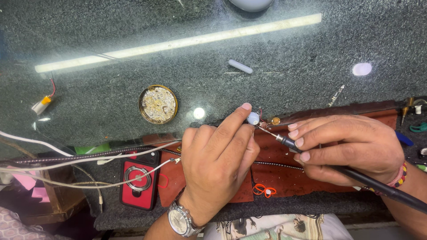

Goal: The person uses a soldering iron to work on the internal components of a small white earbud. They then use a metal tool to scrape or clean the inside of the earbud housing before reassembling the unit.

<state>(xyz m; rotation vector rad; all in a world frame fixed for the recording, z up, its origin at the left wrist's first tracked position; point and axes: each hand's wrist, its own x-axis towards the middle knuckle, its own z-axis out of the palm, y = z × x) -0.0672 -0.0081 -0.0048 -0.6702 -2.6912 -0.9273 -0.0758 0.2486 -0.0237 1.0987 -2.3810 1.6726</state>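
Observation:
My left hand (218, 162), with a wristwatch on it, presses a small white round part (253, 118) with thin red wires down at the edge of the glass top. My right hand (351, 146) grips a black soldering iron (356, 175) like a pen. Its metal tip (266, 131) touches the white part from the right. Both hands rest over a reddish-brown mat (284, 178).
A round brass tin of flux (158, 104) sits left of the hands. A small white cylinder (240, 66) lies further back. A red phone (138, 180), white cables (66, 162), a small battery (42, 105), tweezers (336, 94) and tools at the right edge (416, 122) surround the spot.

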